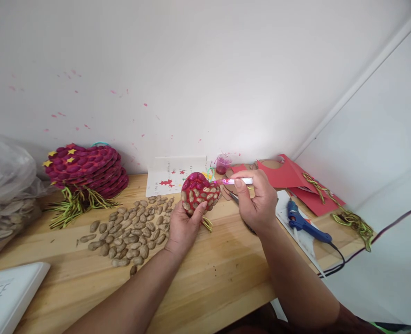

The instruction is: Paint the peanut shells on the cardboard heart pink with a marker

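My left hand [183, 226] grips a heart-shaped craft piece [200, 192] covered with shells, partly painted magenta, holding it upright above the wooden table [205, 278]. My right hand [257, 199] is closed round a white paintbrush [238, 181] whose pink tip touches the piece's upper right edge. A green loop sticks out at the top of the piece and yellow-green strands hang below it.
Loose unpainted shells [132, 232] lie left of my hands. A stack of painted magenta pieces [85, 169] stands back left beside a plastic bag [3, 195]. A pink paint jar [223, 163], stained paper [172, 178], red card [288, 178] and a blue glue gun [304, 222] lie behind and right.
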### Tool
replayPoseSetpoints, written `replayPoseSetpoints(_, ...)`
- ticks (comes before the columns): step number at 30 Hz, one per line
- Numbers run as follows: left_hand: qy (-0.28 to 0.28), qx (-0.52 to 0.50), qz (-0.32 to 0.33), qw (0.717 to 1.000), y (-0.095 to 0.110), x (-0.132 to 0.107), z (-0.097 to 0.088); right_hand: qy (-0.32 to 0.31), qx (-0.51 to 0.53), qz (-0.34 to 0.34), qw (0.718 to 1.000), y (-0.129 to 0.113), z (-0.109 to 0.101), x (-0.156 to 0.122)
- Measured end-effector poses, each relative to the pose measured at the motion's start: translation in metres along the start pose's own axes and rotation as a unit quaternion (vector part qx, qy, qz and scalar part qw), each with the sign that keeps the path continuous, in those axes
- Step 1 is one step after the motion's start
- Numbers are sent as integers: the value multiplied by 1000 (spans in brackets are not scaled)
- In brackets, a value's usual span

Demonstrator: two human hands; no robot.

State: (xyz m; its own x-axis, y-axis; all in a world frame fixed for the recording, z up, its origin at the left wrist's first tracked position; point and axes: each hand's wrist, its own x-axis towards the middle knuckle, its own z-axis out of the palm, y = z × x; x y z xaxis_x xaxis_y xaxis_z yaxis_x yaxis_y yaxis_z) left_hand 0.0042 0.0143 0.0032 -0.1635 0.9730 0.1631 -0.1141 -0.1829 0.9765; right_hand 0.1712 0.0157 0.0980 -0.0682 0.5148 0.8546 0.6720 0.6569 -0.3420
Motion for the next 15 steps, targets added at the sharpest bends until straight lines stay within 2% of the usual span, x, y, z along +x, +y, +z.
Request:
replayPoseSetpoints(5, 4, 8, 21, 1000, -4, 1, -1, -15, 20, 11, 1000, 1, 1, -2)
replayPoseSetpoints(12, -13, 10, 9, 1000, -3, 1, -2, 12, -10, 25, 1000, 7, 0, 0)
replayPoseSetpoints(15, -14, 13, 6, 1000, -1, 1, -1, 4, 2, 23, 1000, 6, 0, -1)
